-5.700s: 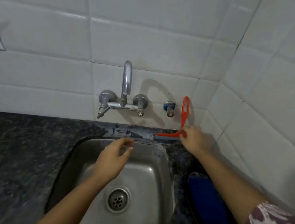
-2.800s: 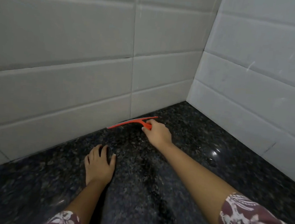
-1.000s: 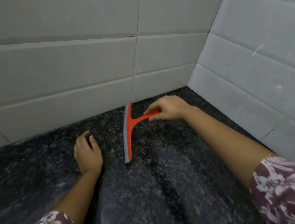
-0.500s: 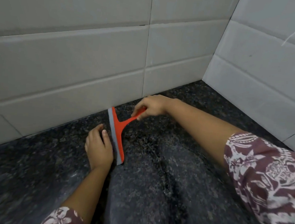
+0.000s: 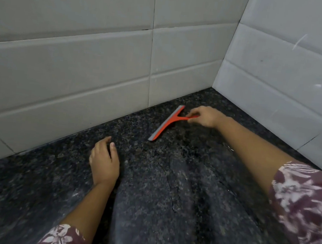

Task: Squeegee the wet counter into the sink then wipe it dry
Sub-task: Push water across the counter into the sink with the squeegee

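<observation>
A red squeegee with a grey rubber edge lies with its blade on the dark speckled counter, near the corner of the tiled walls. My right hand grips its red handle from the right. The blade runs diagonally, its far end close to the back wall. My left hand rests flat on the counter, nearer to me and left of the blade, holding nothing. Faint wet streaks show on the stone in front of me. The sink is out of view.
White tiled walls meet at a corner behind the squeegee and bound the counter at the back and right. My patterned sleeves show at the bottom and right edges.
The squeegee has moved right, back toward the corner and away from my left hand, with its blade turned diagonal. My left hand has stayed on the counter.
</observation>
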